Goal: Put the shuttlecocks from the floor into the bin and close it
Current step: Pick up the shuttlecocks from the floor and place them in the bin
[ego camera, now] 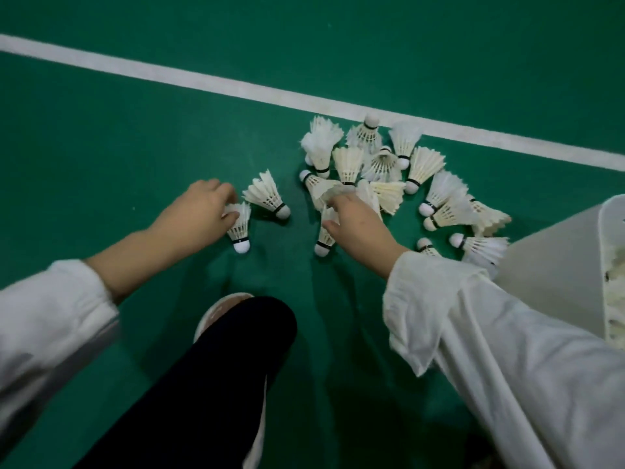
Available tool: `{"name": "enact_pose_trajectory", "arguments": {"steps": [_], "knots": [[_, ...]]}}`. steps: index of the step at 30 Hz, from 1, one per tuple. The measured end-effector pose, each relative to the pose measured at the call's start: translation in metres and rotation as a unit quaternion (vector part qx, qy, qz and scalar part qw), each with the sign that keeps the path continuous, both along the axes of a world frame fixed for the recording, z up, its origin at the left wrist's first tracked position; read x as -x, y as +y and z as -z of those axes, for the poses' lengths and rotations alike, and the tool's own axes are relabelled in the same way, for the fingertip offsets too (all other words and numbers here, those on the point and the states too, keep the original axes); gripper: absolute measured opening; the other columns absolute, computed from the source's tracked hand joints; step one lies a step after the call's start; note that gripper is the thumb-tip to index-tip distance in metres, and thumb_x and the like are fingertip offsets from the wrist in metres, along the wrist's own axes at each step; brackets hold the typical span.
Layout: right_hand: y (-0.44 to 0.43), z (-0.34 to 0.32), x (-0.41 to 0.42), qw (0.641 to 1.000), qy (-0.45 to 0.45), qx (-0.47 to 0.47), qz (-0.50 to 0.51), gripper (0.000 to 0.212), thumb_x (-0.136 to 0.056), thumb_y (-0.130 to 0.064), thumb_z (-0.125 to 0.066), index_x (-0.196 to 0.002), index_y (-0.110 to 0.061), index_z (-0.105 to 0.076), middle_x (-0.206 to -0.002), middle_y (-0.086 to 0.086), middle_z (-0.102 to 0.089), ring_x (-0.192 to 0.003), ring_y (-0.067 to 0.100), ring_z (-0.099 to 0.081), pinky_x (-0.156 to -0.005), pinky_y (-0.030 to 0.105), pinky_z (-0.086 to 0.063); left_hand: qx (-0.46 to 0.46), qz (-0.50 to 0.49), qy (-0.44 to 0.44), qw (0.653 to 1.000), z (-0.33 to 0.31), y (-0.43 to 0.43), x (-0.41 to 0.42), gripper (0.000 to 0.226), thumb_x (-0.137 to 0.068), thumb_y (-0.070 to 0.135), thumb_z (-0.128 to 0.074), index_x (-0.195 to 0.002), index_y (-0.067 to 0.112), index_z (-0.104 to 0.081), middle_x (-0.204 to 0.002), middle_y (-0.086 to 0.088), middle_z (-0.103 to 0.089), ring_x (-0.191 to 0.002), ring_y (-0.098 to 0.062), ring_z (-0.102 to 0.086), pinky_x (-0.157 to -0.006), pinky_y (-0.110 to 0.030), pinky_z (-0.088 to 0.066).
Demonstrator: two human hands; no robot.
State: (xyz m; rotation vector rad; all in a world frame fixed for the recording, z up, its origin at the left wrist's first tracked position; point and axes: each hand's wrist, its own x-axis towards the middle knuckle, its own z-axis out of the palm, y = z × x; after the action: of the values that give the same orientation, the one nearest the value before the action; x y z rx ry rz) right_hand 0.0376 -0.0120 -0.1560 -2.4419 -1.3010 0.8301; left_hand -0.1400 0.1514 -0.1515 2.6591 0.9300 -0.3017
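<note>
Several white feather shuttlecocks (382, 164) lie in a heap on the green court floor, right of centre. My left hand (199, 211) grips one shuttlecock (239, 228) by its feathers, cork end toward me. A single shuttlecock (269, 196) lies just right of it. My right hand (355, 225) reaches into the near edge of the heap and pinches the feathers of a shuttlecock (325, 236). The white bin (554, 265) stands at the right edge, with shuttlecocks showing inside it past its rim.
A white court line (203, 79) runs diagonally across the floor behind the heap. My dark-trousered knee (243, 340) and a light shoe (220, 309) are at the bottom centre. Bare green floor lies to the left and beyond the line.
</note>
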Motion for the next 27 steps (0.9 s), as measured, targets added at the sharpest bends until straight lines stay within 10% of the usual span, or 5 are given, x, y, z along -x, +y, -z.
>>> {"name": "enact_pose_trajectory", "arguments": {"steps": [8,18,27], "knots": [[-0.013,0.018,0.016,0.998,0.031,-0.027,0.05,0.027,-0.088,-0.007,-0.054,-0.114,-0.002,-0.056,-0.121,0.016,-0.048,-0.101,0.032,-0.054,-0.086,0.03,-0.037,0.085,-0.128,-0.075,0.985,0.037,-0.019,-0.001,0.036,-0.089,0.022,-0.059,-0.119,0.004,-0.052,-0.117,-0.017,-0.057,-0.111,-0.03,-0.049,-0.094,-0.035,-0.036],[-0.002,0.014,0.029,0.99,0.136,0.018,0.043,0.057,-0.084,-0.009,-0.061,-0.134,-0.008,-0.034,-0.119,0.017,-0.055,-0.106,0.033,-0.057,-0.086,0.033,-0.045,0.097,-0.144,-0.139,0.975,0.016,-0.037,0.006,0.02,-0.094,0.031,-0.048,-0.094,0.011,-0.051,-0.063,-0.002,-0.054,-0.053,-0.016,-0.048,-0.049,-0.031,-0.036],[-0.009,0.003,0.046,0.996,0.011,-0.071,-0.061,0.042,-0.089,-0.01,-0.048,-0.131,-0.014,-0.043,-0.131,0.008,-0.043,-0.104,0.034,-0.056,-0.084,0.044,-0.047,0.14,-0.2,-0.087,0.966,0.014,-0.026,-0.025,0.074,-0.093,0.038,-0.05,-0.147,0.017,-0.006,-0.074,-0.015,-0.063,-0.047,-0.024,-0.059,-0.051,-0.033,-0.046]]}}
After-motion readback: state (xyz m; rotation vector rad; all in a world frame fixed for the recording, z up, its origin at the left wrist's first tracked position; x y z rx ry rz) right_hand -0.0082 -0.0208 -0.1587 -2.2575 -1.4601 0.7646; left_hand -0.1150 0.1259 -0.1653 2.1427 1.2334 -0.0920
